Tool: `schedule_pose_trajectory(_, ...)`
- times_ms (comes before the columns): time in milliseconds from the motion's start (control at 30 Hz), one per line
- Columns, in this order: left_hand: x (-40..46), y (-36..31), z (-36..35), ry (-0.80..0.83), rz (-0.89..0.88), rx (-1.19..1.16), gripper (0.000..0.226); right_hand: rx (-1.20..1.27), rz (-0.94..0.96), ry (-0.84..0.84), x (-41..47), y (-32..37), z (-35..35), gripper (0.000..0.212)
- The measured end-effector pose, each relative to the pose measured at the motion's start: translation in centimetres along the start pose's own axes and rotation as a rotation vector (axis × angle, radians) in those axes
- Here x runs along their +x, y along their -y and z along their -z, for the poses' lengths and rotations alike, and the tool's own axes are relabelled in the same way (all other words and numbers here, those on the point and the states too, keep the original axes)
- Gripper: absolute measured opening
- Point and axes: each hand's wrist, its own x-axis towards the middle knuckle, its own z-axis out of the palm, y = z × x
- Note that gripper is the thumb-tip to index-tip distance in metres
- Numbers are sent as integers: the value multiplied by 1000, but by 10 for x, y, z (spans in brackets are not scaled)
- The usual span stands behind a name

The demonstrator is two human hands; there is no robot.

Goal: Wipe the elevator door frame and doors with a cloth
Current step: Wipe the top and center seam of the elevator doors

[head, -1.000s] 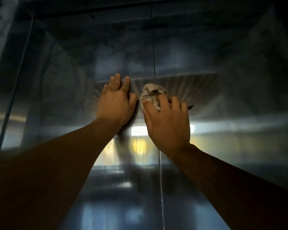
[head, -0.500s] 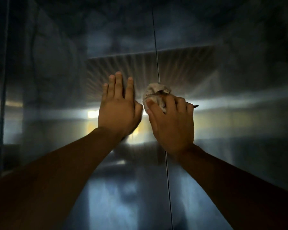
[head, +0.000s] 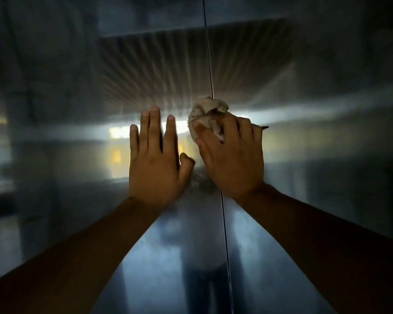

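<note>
Pressing flat with straight fingers, the left hand (head: 156, 164) rests on the left brushed-steel elevator door (head: 77, 132). Just beside it, the right hand (head: 233, 158) grips a crumpled off-white cloth (head: 205, 115) against the dark vertical seam (head: 210, 71) between the doors.

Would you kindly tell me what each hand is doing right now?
Left hand: open, flat on the steel door.
Right hand: gripping the crumpled pale cloth.

Dim, low-light frame.
Bright glare band reflected across elevator doors (head: 304, 200) mid-height; corners dark, reflections soft, edges bowed.
</note>
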Motion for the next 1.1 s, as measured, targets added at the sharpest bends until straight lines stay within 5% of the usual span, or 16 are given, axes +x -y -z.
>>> schedule_pose_trajectory(367, -61, -17, -12, -26, -2, -29, 67, 55, -15, 13, -63, 16, 26, 30)
schedule_pose_trajectory(1100, -230, -43, 9, 201, 16, -119, 74, 22, -15, 168, -215, 44, 50, 45)
